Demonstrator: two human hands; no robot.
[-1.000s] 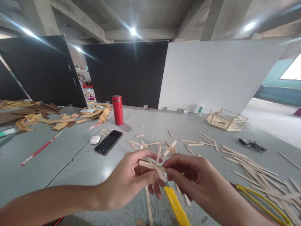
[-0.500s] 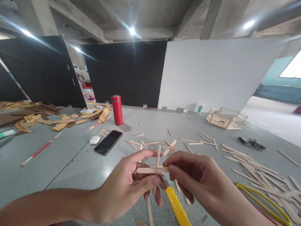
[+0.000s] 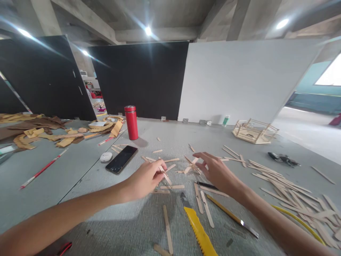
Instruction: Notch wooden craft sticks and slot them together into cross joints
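Observation:
My left hand [image 3: 147, 177] is low over the table with its fingers closed on a small cross of wooden craft sticks [image 3: 166, 177]. The fingers partly hide where those sticks meet. Over on the right, my right hand [image 3: 214, 170] has its thumb and fingers apart, with nothing visible between them. Its fingertips are beside another cluster of crossed craft sticks [image 3: 188, 168] on the table. Between my forearms lies a yellow-handled utility knife [image 3: 198, 229], blade pointing away from me. Notched loose sticks [image 3: 207, 209] lie near the blade, and a craft knife with a tan handle [image 3: 226, 209] is below my right hand.
A phone [image 3: 122, 160], a white earbud case [image 3: 106, 156] and a red flask [image 3: 131, 122] stand left. Many craft sticks [image 3: 287, 188] are heaped right, behind them a hexagonal stick frame [image 3: 255, 133] and black pliers-like tool [image 3: 283, 159]. Cardboard scraps [image 3: 34, 133] lie far left.
My hands have separated and moved forward, down to the table. The left has carried the crossed sticks away to the left; the right has let go of them and opened.

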